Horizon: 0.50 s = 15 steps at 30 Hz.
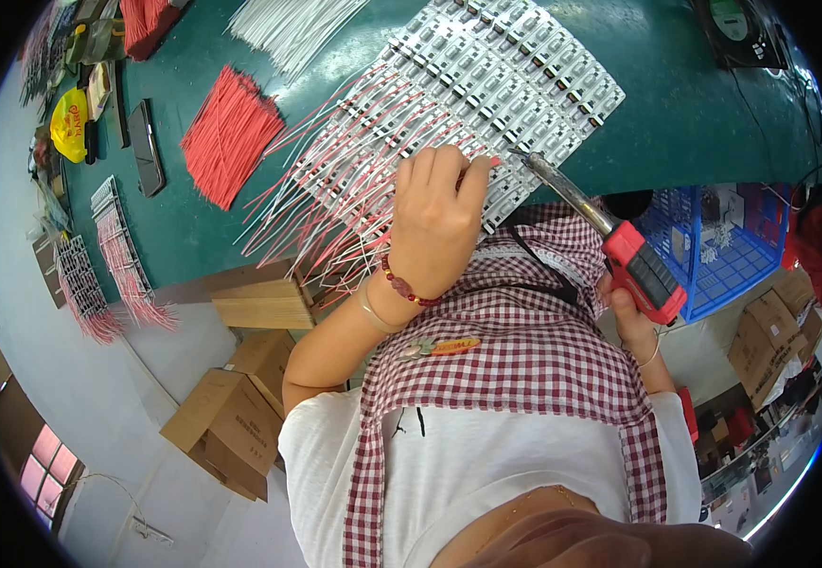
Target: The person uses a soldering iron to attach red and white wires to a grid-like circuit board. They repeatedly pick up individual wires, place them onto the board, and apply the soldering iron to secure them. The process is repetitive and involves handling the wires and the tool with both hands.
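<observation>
You're gripping the soldering iron [622,244] in your right hand [628,317], ideally holding its tip [519,153] clear of your left hand [439,216], which is resting curled, its pinch unclear, over the board panel [545,121] on the bench [662,123].

You face a green desk [662,151], with pale floor [701,354] showing to your right. A pinkish, paned window [48,464] sits far left.

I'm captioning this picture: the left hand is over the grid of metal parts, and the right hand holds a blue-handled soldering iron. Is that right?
The colour is wrong: the head view shows the right hand holding a soldering iron with a red and black handle, not blue. The left hand is over the grid of metal parts.
</observation>
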### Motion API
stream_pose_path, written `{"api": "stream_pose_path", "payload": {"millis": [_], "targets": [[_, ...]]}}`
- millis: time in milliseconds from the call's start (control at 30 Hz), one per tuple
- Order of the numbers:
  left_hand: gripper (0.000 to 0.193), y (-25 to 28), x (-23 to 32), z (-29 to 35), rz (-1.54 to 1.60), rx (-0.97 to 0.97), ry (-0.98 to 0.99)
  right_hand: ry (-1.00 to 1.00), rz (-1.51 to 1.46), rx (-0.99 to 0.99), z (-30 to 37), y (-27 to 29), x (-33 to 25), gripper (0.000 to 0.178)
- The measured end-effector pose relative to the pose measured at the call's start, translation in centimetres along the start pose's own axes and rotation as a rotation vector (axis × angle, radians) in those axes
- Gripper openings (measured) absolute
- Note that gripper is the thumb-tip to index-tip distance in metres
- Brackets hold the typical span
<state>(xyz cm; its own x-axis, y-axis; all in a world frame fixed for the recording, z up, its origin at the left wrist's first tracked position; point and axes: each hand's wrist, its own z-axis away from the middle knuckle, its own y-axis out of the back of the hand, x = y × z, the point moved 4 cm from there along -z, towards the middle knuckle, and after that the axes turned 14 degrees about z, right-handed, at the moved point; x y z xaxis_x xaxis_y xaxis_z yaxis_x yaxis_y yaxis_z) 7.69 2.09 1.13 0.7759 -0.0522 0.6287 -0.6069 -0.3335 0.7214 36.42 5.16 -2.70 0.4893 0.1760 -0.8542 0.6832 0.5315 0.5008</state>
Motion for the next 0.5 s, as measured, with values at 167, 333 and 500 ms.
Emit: {"api": "stream_pose_path", "payload": {"millis": [167, 333, 500], "targets": [[0.026, 0.0, -0.1, 0.3, 0.008, 0.017, -0.019, -0.040, 0.024, -0.086, 0.1, -0.2, 0.3, 0.026], [0.020, -0.2, 0.1, 0.3, 0.026, 0.001, -0.028, 0.072, 0.147, -0.069, -1.1, -0.4, -1.2, 0.025], [0.024, -0.2, 0.1, 0.2, 0.010, 0.037, -0.008, 0.026, 0.072, -0.021, -0.4, -0.4, -0.5, 0.022]]}}
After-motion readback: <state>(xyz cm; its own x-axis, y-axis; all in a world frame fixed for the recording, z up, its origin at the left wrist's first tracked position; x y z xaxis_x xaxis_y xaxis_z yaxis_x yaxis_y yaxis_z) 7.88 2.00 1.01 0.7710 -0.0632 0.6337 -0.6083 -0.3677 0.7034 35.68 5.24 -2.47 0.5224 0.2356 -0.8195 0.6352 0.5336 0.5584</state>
